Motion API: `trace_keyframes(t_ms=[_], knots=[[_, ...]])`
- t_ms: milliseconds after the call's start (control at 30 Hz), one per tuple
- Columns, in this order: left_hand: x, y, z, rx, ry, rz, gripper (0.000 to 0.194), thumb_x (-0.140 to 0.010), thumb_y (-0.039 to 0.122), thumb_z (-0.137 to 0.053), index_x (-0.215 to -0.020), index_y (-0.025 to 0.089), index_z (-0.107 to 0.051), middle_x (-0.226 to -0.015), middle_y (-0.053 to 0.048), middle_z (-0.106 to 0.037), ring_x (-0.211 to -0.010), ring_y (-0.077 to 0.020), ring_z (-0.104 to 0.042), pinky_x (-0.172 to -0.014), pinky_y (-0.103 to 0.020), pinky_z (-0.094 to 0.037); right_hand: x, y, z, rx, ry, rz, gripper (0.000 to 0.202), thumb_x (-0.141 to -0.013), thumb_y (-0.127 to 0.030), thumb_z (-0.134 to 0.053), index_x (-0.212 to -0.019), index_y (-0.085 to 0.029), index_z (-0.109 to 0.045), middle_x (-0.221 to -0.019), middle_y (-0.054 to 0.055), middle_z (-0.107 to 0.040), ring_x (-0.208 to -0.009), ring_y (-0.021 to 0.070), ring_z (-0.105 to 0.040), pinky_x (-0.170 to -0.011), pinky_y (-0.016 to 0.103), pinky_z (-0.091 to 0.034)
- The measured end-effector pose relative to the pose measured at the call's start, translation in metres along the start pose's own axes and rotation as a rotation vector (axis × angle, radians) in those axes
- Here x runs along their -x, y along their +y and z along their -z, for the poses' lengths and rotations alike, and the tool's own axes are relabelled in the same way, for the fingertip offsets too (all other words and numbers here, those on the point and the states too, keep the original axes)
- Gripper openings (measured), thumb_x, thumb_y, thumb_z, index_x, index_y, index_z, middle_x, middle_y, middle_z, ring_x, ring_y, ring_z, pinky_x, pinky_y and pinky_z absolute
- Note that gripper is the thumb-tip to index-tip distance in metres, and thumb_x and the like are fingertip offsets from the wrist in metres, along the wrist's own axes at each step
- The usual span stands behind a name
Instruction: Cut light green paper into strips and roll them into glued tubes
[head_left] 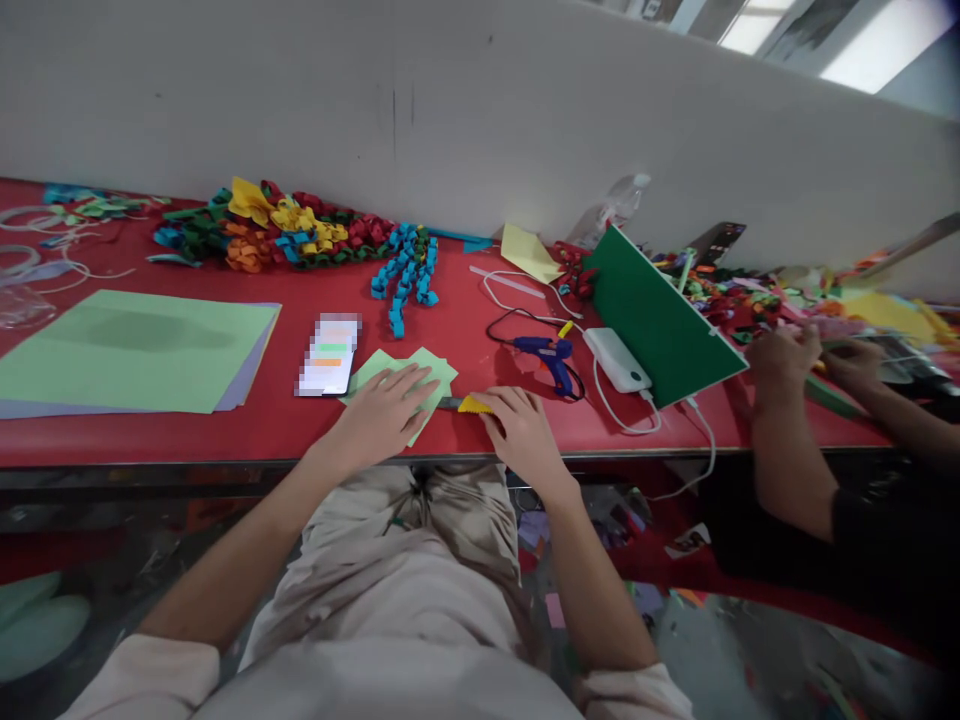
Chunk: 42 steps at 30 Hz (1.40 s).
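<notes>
Creased, pale cloth trousers (450,480) show below the front edge of the smooth red surface (247,440). Just over that edge, the left hand (386,405) lies palm down, fingers spread flat on light green paper (444,380) with pointed corners. Beside it, the right hand (523,428) has its grip curled around a ridged yellow tool (474,404), whose slim grey end meets the paper. A flat phone (328,355) lies near the left hand; farther left are stacked, smooth sheets (142,340), green on top. Beyond the right hand sit a blue plastic glue gun (544,348), a rounded white power bank (616,360) and a stiff, tilted green board (660,310). Farther back are a folded blue chain (405,275), a knobbly, many-coloured heap (281,225), a clear bottle (619,205) and the plain grey wall (300,90).
</notes>
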<state>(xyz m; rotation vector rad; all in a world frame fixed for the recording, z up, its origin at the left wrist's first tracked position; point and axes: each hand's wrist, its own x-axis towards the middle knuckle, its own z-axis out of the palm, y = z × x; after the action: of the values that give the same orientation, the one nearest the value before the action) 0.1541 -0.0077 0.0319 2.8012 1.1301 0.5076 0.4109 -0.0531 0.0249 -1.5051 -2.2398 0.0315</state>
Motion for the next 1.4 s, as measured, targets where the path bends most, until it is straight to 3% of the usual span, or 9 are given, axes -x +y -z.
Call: trace_keyframes(t_ms=[100, 333, 767, 933, 1167, 1400], knots=[[0.003, -0.004, -0.012, 0.012, -0.021, 0.005, 0.048, -0.105, 0.031, -0.038, -0.150, 0.022, -0.047, -0.160, -0.011, -0.044, -0.150, -0.0280, -0.037, -0.122, -0.052, -0.030, 0.001, 0.001, 0.001, 0.007, 0.017, -0.028, 0.032, -0.099, -0.017, -0.051, -0.128, -0.025, -0.062, -0.125, 0.008, -0.067, -0.116, 0.0250, -0.059, -0.097, 0.043, -0.042], [0.009, -0.006, -0.011, -0.061, -0.052, 0.029, 0.051, -0.105, 0.033, -0.037, -0.156, 0.024, -0.040, -0.167, -0.008, -0.030, -0.157, -0.0313, -0.021, -0.124, -0.058, -0.020, -0.005, 0.003, -0.005, -0.007, 0.034, -0.053, 0.027, -0.100, -0.025, -0.055, -0.125, -0.024, -0.064, -0.120, 0.008, -0.069, -0.112, 0.0254, -0.060, -0.092, 0.041, -0.042], [0.009, -0.005, -0.012, -0.013, -0.006, 0.008, 0.051, -0.104, 0.032, -0.039, -0.154, 0.024, -0.042, -0.164, -0.010, -0.036, -0.155, -0.0305, -0.025, -0.126, -0.059, -0.016, -0.013, 0.009, -0.004, 0.007, 0.024, -0.049, 0.028, -0.098, -0.024, -0.055, -0.125, -0.024, -0.065, -0.122, 0.009, -0.069, -0.114, 0.0262, -0.060, -0.093, 0.042, -0.043], [0.011, -0.001, -0.006, -0.018, 0.014, 0.076, 0.049, -0.100, 0.023, -0.042, -0.148, 0.028, -0.051, -0.162, -0.013, -0.038, -0.149, -0.0337, -0.036, -0.119, -0.061, -0.028, -0.012, 0.010, -0.002, -0.005, 0.023, -0.043, 0.027, -0.098, -0.024, -0.057, -0.124, -0.024, -0.066, -0.121, 0.007, -0.069, -0.114, 0.0253, -0.060, -0.094, 0.042, -0.042], [0.013, -0.002, -0.008, -0.004, -0.002, 0.152, 0.057, -0.097, 0.016, -0.036, -0.154, 0.016, -0.038, -0.156, -0.014, -0.046, -0.145, -0.0282, -0.042, -0.122, -0.054, -0.026, -0.006, 0.003, 0.001, -0.006, 0.012, -0.019, 0.027, -0.099, -0.028, -0.058, -0.124, -0.025, -0.067, -0.118, 0.007, -0.070, -0.110, 0.0244, -0.061, -0.088, 0.040, -0.041], [0.013, -0.004, -0.015, -0.084, -0.042, 0.119, 0.053, -0.103, 0.022, -0.026, -0.154, 0.011, -0.039, -0.164, -0.013, -0.035, -0.156, -0.0288, -0.024, -0.125, -0.055, -0.021, -0.005, 0.001, -0.004, -0.030, 0.010, -0.016, 0.027, -0.100, -0.030, -0.057, -0.125, -0.026, -0.066, -0.117, 0.007, -0.070, -0.109, 0.0244, -0.061, -0.089, 0.040, -0.042]])
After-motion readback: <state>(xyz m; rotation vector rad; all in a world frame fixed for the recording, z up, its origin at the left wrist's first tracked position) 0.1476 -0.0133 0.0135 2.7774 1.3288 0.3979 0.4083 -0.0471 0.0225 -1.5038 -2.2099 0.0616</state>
